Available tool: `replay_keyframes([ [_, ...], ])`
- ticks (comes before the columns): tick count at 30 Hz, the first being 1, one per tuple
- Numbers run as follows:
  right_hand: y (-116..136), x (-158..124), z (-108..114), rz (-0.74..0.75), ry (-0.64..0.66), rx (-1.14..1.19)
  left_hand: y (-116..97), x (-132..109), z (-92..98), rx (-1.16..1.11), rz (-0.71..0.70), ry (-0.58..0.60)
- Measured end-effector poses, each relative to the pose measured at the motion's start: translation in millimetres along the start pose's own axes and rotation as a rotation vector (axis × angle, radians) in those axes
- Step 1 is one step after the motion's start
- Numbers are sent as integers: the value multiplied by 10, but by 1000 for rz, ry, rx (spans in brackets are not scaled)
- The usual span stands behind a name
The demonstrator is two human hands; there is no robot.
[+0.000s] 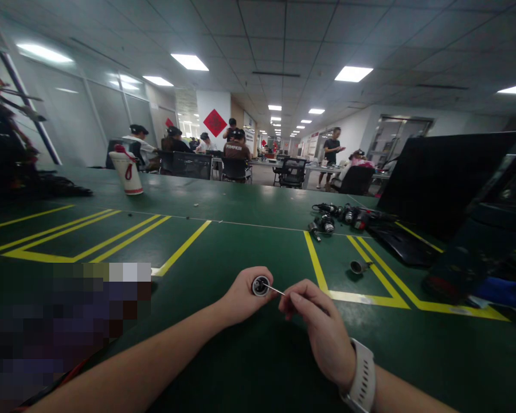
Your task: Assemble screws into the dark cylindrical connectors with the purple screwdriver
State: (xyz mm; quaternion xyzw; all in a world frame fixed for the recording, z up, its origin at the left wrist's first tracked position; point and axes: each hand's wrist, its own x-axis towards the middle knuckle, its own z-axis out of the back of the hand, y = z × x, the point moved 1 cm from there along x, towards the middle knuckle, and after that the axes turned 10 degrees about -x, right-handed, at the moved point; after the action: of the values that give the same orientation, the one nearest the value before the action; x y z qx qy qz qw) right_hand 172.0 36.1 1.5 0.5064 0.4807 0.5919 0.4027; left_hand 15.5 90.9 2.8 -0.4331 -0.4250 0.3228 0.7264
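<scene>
My left hand (243, 297) is closed round a small round black and silver part (260, 285), its open face turned toward me. My right hand (316, 324), with a white watch on the wrist, pinches a thin metal pin or tool (274, 288) whose tip reaches into the round part. Both hands hover just above the green table (249, 241) with yellow lines.
A small dark cylindrical piece (358, 266) lies to the right. Further back lie several black lens-like parts (337, 217). A black monitor and dark equipment (456, 189) stand at the right. A white cup (128, 170) stands at the far left. Several people sit at desks behind.
</scene>
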Motion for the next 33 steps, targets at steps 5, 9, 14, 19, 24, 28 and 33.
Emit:
replay_keyframes([
  [5,3,-25,6,4,1,-27,-19,-5,0,6,-5,-2],
  [9,-4,-30,11,36,-24,-73,-26,-14,-2,47,-14,-25],
  [14,3,-30,5,47,-45,-134,-22,-15,-2,111,-33,-54],
  [19,51,-57,9,70,-67,-202,-24,-17,2,205,-46,-101],
  [24,99,-90,-3,58,-46,-319,-18,-14,0,278,-58,-146],
  [28,117,-99,-38,99,-30,-411,-20,-16,-6,307,-77,-152],
  [33,131,-108,-72,126,10,-447,12,-10,-1,286,-73,-174],
])
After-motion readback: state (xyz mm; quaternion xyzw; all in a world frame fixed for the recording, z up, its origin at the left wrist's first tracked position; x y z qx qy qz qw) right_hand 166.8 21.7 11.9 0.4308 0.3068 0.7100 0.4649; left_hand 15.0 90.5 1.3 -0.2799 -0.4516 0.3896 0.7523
